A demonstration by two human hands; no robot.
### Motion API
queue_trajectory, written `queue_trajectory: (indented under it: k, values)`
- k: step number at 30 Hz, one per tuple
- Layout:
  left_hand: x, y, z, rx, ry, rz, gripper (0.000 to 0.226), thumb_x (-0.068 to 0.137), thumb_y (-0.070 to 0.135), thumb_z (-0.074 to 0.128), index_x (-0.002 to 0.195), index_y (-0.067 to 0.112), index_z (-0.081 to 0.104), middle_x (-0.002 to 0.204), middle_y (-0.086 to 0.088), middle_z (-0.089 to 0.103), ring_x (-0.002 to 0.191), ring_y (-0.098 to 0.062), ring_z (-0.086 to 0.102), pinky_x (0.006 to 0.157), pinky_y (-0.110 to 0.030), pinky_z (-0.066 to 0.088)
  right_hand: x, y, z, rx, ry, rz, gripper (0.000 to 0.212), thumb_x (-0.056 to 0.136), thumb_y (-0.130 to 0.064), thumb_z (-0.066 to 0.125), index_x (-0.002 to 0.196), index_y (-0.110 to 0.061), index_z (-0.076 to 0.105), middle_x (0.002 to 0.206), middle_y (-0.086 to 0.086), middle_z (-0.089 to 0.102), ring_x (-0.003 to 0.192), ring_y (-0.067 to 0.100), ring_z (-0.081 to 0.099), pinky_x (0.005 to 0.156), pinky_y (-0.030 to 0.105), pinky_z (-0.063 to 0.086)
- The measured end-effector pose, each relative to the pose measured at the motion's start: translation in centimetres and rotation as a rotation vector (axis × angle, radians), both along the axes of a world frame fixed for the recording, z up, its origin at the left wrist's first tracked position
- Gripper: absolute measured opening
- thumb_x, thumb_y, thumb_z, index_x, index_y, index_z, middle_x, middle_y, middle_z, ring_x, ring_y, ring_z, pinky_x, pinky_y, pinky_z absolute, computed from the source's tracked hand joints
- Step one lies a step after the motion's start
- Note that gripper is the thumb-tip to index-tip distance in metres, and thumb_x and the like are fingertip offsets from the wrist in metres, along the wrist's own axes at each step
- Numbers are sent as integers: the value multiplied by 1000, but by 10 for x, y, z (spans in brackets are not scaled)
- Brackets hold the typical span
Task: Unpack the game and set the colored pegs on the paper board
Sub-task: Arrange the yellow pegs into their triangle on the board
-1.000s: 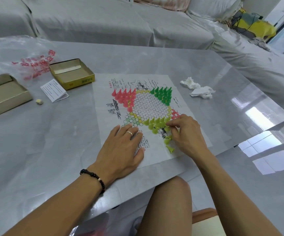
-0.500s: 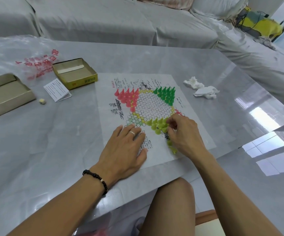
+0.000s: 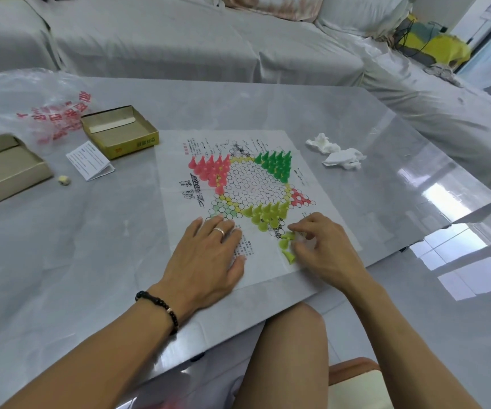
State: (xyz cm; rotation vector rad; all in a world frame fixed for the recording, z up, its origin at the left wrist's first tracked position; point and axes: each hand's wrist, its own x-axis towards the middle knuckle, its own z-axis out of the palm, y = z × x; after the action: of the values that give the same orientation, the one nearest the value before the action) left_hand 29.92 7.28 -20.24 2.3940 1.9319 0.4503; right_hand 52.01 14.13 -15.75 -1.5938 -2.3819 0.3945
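Three loose yellow-green pegs (image 3: 286, 245) lie on the paper board's (image 3: 179, 160) near edge, just beside the right hand (image 3: 324, 249), whose curled fingers pinch at the topmost one. The left hand (image 3: 206, 261) lies flat, fingers straight, pressing the sheet down. Set pegs stand in three clusters: yellow-green (image 3: 268, 215), pink (image 3: 209, 169), green (image 3: 276, 163). The board's near corner reaches close to the table (image 3: 61, 261) edge. Bare tabletop spreads left; crumpled tissues (image 3: 338, 153) sit right, and the box tray (image 3: 120, 134), lid (image 3: 2, 172), leaflet (image 3: 89, 160), die (image 3: 64, 180) far left.
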Motion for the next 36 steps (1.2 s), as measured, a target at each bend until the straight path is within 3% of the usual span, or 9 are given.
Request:
queue_trajectory:
  k: [6,9,14,22,33,36]
  values:
    - [0,-1,1,4,16,4,49,90,44,43,122,13,62,126,-7,62,125,-28,51,104,-46,40,-1,5,-2,17,-101,13,16,92,-23,58,103,-19,68,93,-6,57,89,16,53,75,27,34]
    - [1,-1,1,2,14,5,49,91,44,42,123,13,61,127,-7,61,126,-27,51,105,-46,39,1,6,-2,20,8,-29,21,94,-21,50,110,-21,64,98,-3,61,87,14,52,78,30,40]
    - [1,-1,1,-8,2,6,49,92,45,42,125,14,60,129,-6,60,128,-26,49,107,-46,37,-3,12,-2,24,272,-162,9,89,-18,60,94,-22,66,97,-2,60,88,14,53,81,30,42]
    - [1,0,-1,-17,-20,2,49,91,44,43,126,14,59,130,-6,59,129,-26,47,109,-46,36,-11,19,-4,-15,265,-186,8,84,-14,65,83,-22,67,78,-10,64,71,6,58,66,18,44]
    - [1,0,-2,-8,-29,6,48,90,44,43,124,14,60,127,-6,60,128,-27,48,108,-44,36,-20,23,-11,-11,265,-196,12,83,-14,65,91,-23,68,78,-11,64,71,1,58,62,7,38]
    - [0,0,-2,-13,-30,4,48,90,44,43,124,14,60,128,-6,59,129,-26,47,108,-44,36,-16,18,-8,38,329,-222,15,82,-11,63,91,-22,69,78,-11,66,71,3,59,69,14,44]
